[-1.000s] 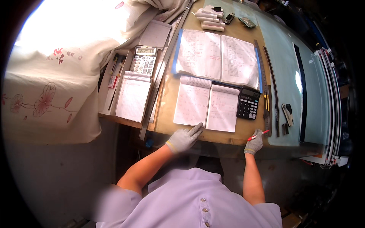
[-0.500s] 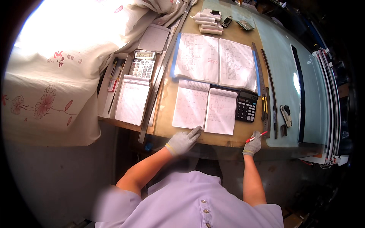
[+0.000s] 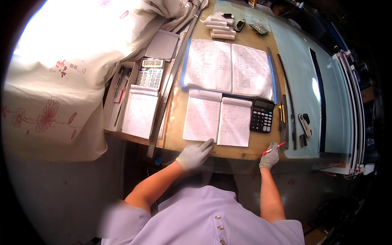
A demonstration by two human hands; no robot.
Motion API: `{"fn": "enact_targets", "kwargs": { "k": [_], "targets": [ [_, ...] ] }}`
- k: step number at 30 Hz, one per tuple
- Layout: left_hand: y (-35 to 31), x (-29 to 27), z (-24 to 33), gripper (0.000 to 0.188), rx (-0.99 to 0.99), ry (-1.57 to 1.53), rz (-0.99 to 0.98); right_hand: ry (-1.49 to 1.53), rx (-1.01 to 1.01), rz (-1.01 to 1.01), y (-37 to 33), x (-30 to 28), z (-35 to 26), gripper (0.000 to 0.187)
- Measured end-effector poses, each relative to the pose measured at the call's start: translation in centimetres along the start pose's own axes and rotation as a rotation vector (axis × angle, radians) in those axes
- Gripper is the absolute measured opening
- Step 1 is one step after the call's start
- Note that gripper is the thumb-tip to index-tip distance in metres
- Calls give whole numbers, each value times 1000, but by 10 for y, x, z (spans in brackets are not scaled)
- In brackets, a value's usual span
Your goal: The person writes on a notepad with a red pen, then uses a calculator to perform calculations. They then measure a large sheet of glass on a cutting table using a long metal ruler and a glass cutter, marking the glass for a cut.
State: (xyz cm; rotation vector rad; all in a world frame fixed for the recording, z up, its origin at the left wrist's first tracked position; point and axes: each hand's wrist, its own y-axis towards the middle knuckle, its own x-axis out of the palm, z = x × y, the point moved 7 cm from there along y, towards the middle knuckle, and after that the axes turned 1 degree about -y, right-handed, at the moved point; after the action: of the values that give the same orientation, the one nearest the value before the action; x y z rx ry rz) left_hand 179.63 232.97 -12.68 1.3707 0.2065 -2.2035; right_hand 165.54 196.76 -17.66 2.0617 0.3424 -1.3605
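Observation:
My left hand (image 3: 195, 155), in a grey glove, rests at the near edge of the wooden table (image 3: 176, 122), its forefinger touching the lower edge of an open lined notebook (image 3: 217, 119). My right hand (image 3: 269, 156), also gloved, grips a red pen (image 3: 273, 148) at the table edge, just below a black calculator (image 3: 261, 116). Above the notebook lies a larger open ledger (image 3: 228, 69) with blue edging.
A grey calculator (image 3: 150, 74), a notepad (image 3: 140, 112) and a white tray of pens (image 3: 117, 92) sit at left beside a flowered cloth (image 3: 53, 81). Long metal rulers (image 3: 167, 85) and dark strips (image 3: 288, 98) lie on the table. Glass sheets (image 3: 339, 94) lie at right.
Both hands keep their places at the table edge; the view has shifted slightly. Nothing else has visibly moved.

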Motion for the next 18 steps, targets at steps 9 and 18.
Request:
{"fn": "enact_targets", "kwargs": {
  "k": [9,18],
  "targets": [
    [4,-7,5,52,8,50,8,35,53,-78,0,2,-1,15],
    [5,-2,3,49,26,18,-1,12,35,-101,1,-2,-5,18]
  ]
}}
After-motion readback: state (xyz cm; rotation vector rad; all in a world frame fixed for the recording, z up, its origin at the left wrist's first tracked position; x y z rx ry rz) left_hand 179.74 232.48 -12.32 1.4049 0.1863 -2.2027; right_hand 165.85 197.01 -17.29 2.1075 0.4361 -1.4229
